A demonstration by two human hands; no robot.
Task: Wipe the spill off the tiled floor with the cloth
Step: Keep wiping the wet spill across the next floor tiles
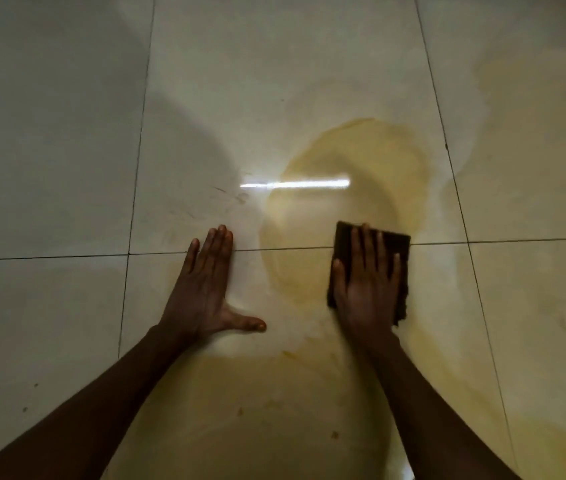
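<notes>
The pale tiled floor (67, 133) carries a wide yellowish spill (361, 168). The right hand (366, 285) lies flat, fingers spread, pressing the dark cloth (392, 242) onto the spill's near edge. The left hand (205, 289) rests open on the floor beside the spill, probably for support.

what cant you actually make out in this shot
Head view only:
- Cloth: its middle is hidden under the right hand.
- Spill: runs past the right and bottom edges, so its full extent is unknown.
- Floor beneath the left hand: covered, wet or dry unclear.
</notes>
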